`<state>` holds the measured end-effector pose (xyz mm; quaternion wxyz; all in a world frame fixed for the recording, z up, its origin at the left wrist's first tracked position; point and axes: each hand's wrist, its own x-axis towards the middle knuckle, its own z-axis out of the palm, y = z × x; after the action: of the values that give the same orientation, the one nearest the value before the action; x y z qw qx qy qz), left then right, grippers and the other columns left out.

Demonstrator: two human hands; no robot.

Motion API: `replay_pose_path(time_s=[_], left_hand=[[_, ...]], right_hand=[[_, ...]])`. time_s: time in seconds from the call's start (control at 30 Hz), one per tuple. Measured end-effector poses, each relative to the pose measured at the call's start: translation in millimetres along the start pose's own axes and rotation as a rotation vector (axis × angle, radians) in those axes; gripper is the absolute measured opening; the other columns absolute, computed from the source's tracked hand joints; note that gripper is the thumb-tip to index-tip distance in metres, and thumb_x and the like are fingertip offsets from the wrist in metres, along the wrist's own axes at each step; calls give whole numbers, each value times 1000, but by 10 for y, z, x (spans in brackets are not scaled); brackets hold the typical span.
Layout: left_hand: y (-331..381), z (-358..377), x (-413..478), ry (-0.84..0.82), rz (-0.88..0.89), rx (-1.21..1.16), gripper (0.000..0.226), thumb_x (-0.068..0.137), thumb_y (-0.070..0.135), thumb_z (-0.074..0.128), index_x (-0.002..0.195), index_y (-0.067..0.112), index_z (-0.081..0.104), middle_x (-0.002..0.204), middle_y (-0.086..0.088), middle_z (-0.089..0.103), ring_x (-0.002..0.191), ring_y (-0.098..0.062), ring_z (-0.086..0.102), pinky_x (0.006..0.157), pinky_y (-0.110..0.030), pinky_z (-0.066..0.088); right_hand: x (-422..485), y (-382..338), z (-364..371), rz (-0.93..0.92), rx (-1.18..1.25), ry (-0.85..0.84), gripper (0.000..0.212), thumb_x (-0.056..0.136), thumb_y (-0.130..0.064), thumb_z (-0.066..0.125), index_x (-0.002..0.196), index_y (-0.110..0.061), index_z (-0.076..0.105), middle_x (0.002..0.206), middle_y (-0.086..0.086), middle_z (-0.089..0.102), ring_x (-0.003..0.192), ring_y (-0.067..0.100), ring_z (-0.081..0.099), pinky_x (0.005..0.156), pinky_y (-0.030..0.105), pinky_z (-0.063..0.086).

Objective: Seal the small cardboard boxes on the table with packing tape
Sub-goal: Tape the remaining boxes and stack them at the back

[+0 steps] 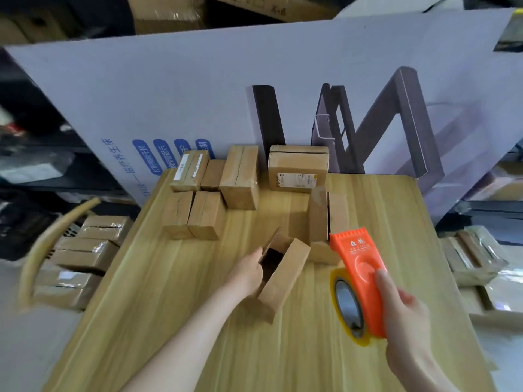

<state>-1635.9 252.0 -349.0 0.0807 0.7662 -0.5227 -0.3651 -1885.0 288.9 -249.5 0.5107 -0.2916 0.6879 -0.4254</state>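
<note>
A small cardboard box with its flaps open lies in the middle of the wooden table. My left hand grips its left side, fingers at the open mouth. My right hand holds an orange tape dispenser with a roll of yellowish packing tape, just right of the box. Another open box stands upright behind the dispenser. Several more small boxes sit grouped at the table's far left, and a labelled box stands at the back.
A big white printed carton leans behind the table. Taped boxes are stacked in a basket beyond the left table edge, beside a curved wooden chair back. More wrapped packages lie off the right edge.
</note>
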Motion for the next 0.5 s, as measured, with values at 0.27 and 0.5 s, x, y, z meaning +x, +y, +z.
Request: replay_pose_path(time_s=[0.27, 0.5], left_hand=[[7, 683, -948, -18, -87, 263, 55, 103, 42, 26, 153, 28, 10, 161, 7, 8, 147, -17, 12, 117, -38, 20], [-115, 1413, -1252, 67, 264, 576, 75, 84, 62, 40, 143, 16, 40, 151, -9, 38, 143, -28, 23, 106, -58, 18]], right_hand=[[-189, 236, -513, 0, -82, -140, 35, 92, -31, 61, 76, -1, 66, 49, 10, 60, 31, 16, 53, 28, 22, 38], [-281, 451, -552, -1, -170, -208, 37, 91, -30, 64, 76, 5, 66, 52, 17, 60, 34, 25, 54, 30, 27, 43]])
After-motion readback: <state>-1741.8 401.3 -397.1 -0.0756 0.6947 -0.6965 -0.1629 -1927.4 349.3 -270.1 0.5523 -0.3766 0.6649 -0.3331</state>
